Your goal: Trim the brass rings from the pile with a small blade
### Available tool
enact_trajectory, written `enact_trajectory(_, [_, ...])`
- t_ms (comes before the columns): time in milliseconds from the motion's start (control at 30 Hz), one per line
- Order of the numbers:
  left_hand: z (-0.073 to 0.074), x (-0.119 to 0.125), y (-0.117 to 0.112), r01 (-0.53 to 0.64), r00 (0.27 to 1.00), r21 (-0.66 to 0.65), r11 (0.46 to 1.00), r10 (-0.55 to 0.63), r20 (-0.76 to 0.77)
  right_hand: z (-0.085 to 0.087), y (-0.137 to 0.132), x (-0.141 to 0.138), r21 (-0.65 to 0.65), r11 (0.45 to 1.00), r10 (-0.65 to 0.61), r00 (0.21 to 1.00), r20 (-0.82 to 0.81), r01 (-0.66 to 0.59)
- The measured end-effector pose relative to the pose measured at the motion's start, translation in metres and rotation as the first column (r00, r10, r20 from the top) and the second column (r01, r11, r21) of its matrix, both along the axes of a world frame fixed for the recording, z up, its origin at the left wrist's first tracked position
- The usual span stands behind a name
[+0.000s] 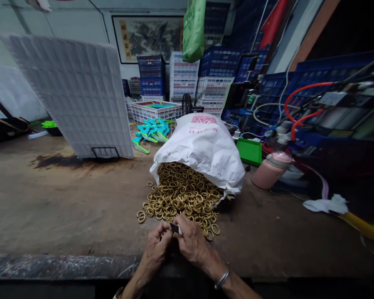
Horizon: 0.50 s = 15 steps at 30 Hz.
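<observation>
A heap of gold-coloured rings (187, 199) spills onto the table from the mouth of a white woven sack (202, 141) lying on its side. At the near edge of the heap my hands are close together. My left hand (157, 245) is closed, its thumb and fingers pinching what looks like one gold-coloured ring, mostly hidden. In my closed right hand (191, 241) is a small dark, flat blade-like tool (175, 228) with a pale part by the fingers. The tool's tip points toward the left fingertips; whether it touches the ring is hidden.
A tall white padded panel (77, 95) stands at left on a black wire stand. Behind the sack are turquoise-and-green plastic parts (152, 131) and a white crate (156, 112). To the right are a green tray (248, 151), a pink bottle (272, 170) and machinery with red hoses.
</observation>
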<state>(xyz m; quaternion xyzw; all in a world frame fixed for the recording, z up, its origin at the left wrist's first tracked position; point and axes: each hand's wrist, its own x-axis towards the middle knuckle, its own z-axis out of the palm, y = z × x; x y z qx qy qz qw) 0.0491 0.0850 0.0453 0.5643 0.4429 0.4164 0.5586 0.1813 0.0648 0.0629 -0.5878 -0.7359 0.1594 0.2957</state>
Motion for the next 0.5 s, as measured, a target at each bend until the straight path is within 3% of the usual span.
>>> enact_trajectory(200, [-0.0064, 0.0006, -0.0037, -0.085, 0.985, 0.202, 0.976, 0.113, -0.13, 0.0026, 0.0024, -0.0014, -0.086, 0.996, -0.032, 0.996, -0.089, 0.024])
enact_trajectory(333, [-0.0068, 0.0022, -0.0078, -0.066, 0.97, 0.339, 0.938, 0.14, -0.199, 0.0044, 0.0042, -0.002, -0.211, 0.977, -0.068, 0.982, -0.177, 0.03])
enact_trajectory(500, [0.0004, 0.0061, -0.0097, -0.062, 0.974, 0.298, 0.953, 0.124, -0.192, 0.0026, 0.0074, -0.0017, -0.296, 0.955, -0.135, 0.926, -0.354, 0.026])
